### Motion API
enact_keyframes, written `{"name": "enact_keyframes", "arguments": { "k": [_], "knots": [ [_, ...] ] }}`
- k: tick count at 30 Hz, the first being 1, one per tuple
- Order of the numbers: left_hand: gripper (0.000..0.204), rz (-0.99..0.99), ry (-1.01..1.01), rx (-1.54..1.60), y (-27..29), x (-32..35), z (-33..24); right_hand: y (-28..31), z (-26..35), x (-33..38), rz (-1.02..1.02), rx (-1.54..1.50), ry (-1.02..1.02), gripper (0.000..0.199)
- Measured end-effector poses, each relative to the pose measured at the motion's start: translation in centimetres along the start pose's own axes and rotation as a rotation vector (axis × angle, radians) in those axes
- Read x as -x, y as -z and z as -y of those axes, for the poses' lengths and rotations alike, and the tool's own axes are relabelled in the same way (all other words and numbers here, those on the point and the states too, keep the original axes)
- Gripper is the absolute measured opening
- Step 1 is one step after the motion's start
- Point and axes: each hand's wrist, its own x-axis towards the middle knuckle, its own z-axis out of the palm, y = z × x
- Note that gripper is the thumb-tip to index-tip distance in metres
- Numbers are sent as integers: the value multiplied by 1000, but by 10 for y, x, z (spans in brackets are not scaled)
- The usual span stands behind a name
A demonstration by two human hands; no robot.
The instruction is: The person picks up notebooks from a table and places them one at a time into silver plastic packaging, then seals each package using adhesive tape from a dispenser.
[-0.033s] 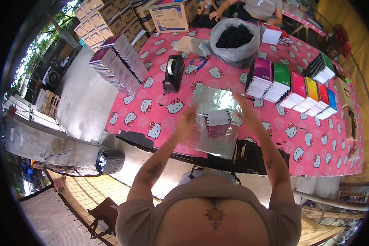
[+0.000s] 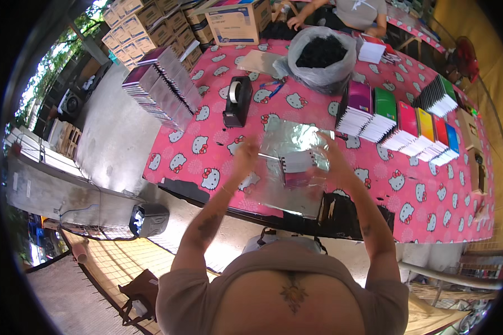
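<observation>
Pad: I have it lying on the film, between the hands, close to the near edge of the counter (image 2: 413,187). This is the pad (image 2: 297,162) I steer by.
Film: clear and shiny, the film (image 2: 289,132) spreads flat beyond the pad on the far and near sides.
Coils: the dark coils (image 2: 283,164) run near to far along the pad's left edge, so the bound side faces my left.
Long axis: I cannot tell it surely; the white part lies far, the purple part near.
Left hand: the left hand (image 2: 246,158) is left of the pad and apart from it, at the film's left side. Its fingers look curled but blurred; I cannot tell whether they pinch the film.
Right hand: the right hand (image 2: 331,161) has its fingers spread and curved, reaching in over the pad's right side. I cannot tell if the tips touch.
Nearer hand: the right, by my reading; a strip of film separates the left from the coils.
Tape: the black dispenser (image 2: 238,106) stands far and left of the pad.
Stacks: the purple stack (image 2: 355,109) is far and right, past my right hand.
</observation>
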Motion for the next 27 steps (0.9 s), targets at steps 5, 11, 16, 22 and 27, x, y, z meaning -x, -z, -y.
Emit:
{"name": "enact_keyframes", "arguments": {
  "k": [5,11,16,22,27],
  "knots": [
    [30,1,674,5,85,-141,45,14,65,0,-20,274,90,29],
    [22,11,446,583,53,-123,81,-6,93,-8,-109,400,-27,33],
    [15,-112,376,-506,93,-88,129,-32,103,-24,-7,425,12,36],
    [16,449,6,329,64,-56,-36,-28,89,-15,29,474,-128,41],
    [36,633,-246,250,33,-41,-98,-30,93,-24,92,380,-55,40]
  ]
}}
